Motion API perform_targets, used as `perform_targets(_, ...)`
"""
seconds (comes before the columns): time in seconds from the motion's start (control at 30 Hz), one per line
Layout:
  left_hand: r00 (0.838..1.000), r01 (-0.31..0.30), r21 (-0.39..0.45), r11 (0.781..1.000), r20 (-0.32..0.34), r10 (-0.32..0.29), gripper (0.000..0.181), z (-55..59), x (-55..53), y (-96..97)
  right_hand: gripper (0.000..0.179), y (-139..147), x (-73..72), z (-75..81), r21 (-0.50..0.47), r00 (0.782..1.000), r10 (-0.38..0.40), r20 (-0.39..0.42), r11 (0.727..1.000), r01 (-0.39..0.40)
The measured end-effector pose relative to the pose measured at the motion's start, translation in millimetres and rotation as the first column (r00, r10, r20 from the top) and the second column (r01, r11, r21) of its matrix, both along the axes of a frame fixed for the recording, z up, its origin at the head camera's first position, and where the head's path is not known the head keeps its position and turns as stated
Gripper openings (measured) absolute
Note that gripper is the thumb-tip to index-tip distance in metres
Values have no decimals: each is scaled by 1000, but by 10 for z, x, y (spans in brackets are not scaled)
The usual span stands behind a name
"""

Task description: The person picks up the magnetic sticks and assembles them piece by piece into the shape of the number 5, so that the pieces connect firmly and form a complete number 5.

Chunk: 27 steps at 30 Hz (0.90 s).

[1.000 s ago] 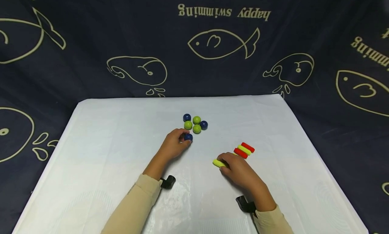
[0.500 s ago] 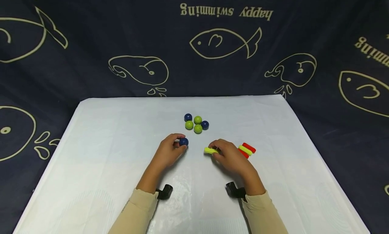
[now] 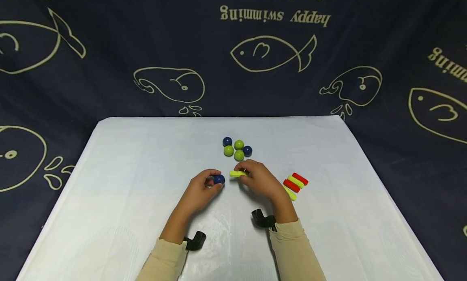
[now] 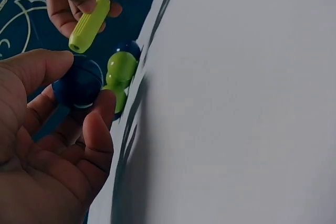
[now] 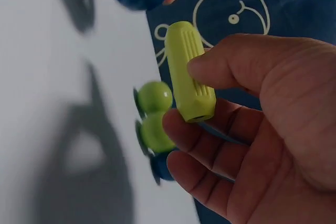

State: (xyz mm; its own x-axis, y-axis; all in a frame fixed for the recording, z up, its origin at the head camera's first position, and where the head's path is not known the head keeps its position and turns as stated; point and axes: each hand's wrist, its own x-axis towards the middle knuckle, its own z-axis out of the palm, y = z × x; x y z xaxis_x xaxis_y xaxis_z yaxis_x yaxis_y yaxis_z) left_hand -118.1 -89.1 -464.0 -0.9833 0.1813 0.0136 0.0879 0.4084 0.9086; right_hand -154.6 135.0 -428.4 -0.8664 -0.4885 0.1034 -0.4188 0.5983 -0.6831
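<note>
Blue ball (image 3: 219,179), just below frame centre, pinched by left hand (image 3: 198,190); yellow rod (image 3: 236,174), just right of it, pinched by right hand (image 3: 260,179). Fingertip grips, we judge, keep rod's end exposed toward ball.

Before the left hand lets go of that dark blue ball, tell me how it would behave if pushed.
The dark blue ball would probably roll readily, since it looks round. Its bright glints suggest a smooth, perhaps slippery surface. It is likely stiff: no dent shows where the left hand pinches it.
</note>
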Motion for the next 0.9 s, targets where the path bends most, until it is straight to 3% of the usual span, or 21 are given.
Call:
perform_targets(0.37, 996, -10, 141, 990, 89, -3, 38, -128, -56, -79, 19, -103, 21, -93, 42, 1000, -13, 22, 999, 13)
perform_targets(0.9, 996, -9, 118, 993, 85, -1, 38, -168, -52, -66, 17, -132, 43, -157, 74, 1000, 26, 8, 997, -27)
